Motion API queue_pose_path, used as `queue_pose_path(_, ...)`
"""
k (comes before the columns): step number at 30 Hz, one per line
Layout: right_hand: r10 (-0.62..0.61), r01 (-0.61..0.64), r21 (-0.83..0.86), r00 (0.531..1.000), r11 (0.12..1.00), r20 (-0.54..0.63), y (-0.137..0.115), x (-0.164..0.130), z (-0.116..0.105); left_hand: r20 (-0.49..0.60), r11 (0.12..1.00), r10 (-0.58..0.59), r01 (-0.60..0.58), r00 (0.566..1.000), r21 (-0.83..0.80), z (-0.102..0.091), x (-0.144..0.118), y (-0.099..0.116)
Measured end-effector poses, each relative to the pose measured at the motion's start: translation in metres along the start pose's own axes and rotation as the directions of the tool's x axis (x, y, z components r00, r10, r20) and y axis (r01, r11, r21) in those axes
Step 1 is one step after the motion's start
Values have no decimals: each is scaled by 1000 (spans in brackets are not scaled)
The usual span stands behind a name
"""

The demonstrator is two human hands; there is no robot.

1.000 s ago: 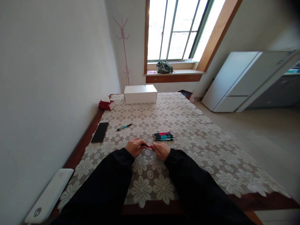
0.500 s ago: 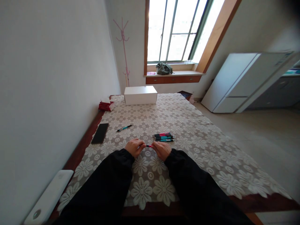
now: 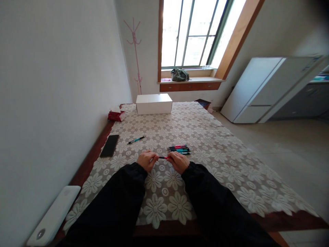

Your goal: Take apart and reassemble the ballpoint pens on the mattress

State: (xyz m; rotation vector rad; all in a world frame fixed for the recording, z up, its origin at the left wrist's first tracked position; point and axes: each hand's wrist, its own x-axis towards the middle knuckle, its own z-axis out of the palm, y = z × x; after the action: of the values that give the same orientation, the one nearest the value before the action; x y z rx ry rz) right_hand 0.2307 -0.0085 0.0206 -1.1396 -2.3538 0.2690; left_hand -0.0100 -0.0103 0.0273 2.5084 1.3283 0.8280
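Pinching red-and-black pen (image 3: 163,157) in narrow grip between left hand (image 3: 147,160) and right hand (image 3: 179,162), on near-edge side of pen pile (image 3: 181,150) on counter (image 3: 277,223). Steady both hands and work along pen axis without bending.

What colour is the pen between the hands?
The pen is black and pinkish red where visible, in the head view.

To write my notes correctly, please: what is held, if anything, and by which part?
A pen is held toward both ends: the left hand on the black side, the right hand on the red side. Its exact tips are hidden.
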Motion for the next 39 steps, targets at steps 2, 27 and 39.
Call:
queue_pose_path(2,5,-5,5,1000,1000,23,-1,0,-1,7,1000,22,-22,1000,-14,0,0,-1)
queue_pose_path(27,102,-84,-257,993,963,59,52,-8,-33,-119,949,-287,299,951,98,-3,2,-20)
queue_pose_path(39,153,-128,-261,985,957,75,52,-6,-35,-215,763,-548,588,808,267,-23,-4,-81)
